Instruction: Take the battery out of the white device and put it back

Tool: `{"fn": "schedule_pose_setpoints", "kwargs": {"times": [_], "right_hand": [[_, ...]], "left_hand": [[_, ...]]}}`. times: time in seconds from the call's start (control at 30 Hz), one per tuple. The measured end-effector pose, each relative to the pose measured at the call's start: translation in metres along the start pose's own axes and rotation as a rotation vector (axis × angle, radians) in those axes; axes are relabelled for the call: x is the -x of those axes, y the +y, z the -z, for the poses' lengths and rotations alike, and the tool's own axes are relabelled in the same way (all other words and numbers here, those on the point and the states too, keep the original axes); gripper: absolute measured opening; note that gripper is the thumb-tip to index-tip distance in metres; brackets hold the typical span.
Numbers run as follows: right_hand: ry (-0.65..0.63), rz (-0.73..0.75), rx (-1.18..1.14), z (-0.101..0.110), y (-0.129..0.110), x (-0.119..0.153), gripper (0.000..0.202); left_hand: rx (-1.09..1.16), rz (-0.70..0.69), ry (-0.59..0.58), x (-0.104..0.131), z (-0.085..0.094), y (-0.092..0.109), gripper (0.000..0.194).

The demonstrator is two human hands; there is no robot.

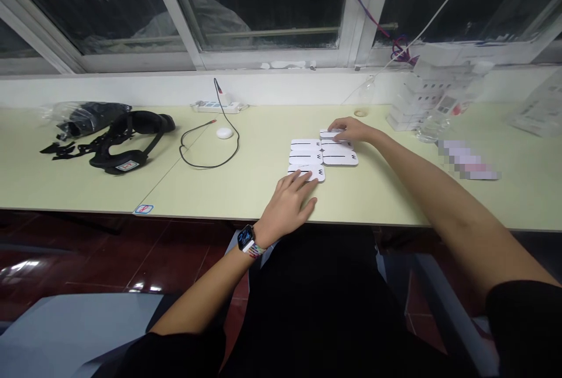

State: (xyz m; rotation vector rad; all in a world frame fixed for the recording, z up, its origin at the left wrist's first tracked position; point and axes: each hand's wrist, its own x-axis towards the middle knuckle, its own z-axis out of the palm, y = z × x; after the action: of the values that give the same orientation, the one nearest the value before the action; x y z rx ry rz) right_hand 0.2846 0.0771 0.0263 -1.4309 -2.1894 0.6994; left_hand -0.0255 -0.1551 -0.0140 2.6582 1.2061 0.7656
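Observation:
Several white cards marked with a black line and a letter lie in two adjoining columns on the pale green table (pixel 246 191). My left hand (pixel 287 202), with a watch at its wrist, rests its spread fingertips on the nearest card of the left column (pixel 318 174). Over the far end of the right column, my right hand (pixel 350 129) has its bent fingers on the top card (pixel 325 133). Below that hand, the nearest card of the right column (pixel 340 158) is uncovered. Both hands touch cards without lifting them.
A black headset (pixel 118 158) and a plastic-wrapped black item (pixel 94 114) lie at the left. A looped black cable (pixel 206 165) surrounds a white disc (pixel 224 133), near a power strip (pixel 217 107). White boxes (pixel 417 94) and a clear bottle (pixel 434 123) stand at the right.

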Motion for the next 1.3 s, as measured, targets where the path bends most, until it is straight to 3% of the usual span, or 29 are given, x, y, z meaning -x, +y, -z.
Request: {"fn": "schedule_pose_setpoints", "kwargs": {"times": [0.2,0.43,0.63,1.3], "right_hand": [[0.016,0.015,-0.014,-0.005,0.009,-0.006,0.038],[0.22,0.032,0.136,-0.029,0.003,0.011,0.053],[0.124,0.006,0.288,-0.058,-0.013,0.025,0.061],[0.108,0.005,0.311,-0.074,-0.042,0.084,0.062]], "left_hand": [[-0.023,-0.009,-0.006,0.0,0.0,0.0,0.049],[-0.038,0.001,-0.013,0.0,0.0,0.001,0.05],[-0.039,-0.009,-0.01,-0.001,0.0,0.0,0.05],[-0.051,-0.033,0.007,-0.001,-0.001,-0.003,0.049]]}}
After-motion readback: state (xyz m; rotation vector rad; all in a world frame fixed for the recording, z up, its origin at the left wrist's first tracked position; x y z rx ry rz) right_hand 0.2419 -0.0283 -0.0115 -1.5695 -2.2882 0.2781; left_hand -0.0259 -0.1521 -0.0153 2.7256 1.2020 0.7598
